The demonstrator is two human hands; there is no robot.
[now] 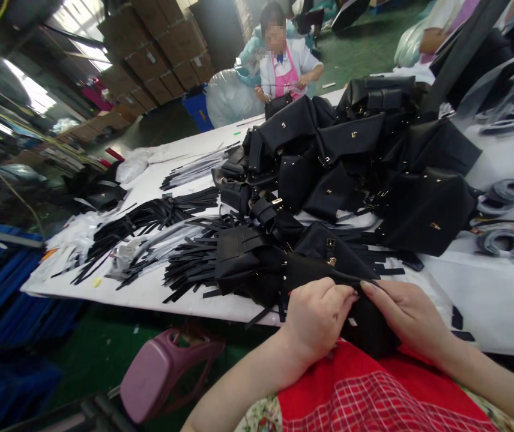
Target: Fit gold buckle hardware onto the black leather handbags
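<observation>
A black handbag [371, 327] rests against my red apron at the near edge of the table. My left hand [322, 312] pinches its upper edge, fingers curled. Close beside it, my right hand [408, 309] grips the same edge with the thumb on top. What lies between the fingertips is too small to make out. Just beyond my hands, another black bag with a gold buckle [330, 245] lies on the pile. To the left sits a black bag with a flat front strap [241, 249].
Many black handbags [351, 135] are heaped on the white table [225, 309]. Bundles of black straps [185, 264] spread to the left, and coiled rolls [502, 242] lie right. A purple plastic stool [149, 375] stands below. Across the table a person in a pink apron [286, 75] handles a bag.
</observation>
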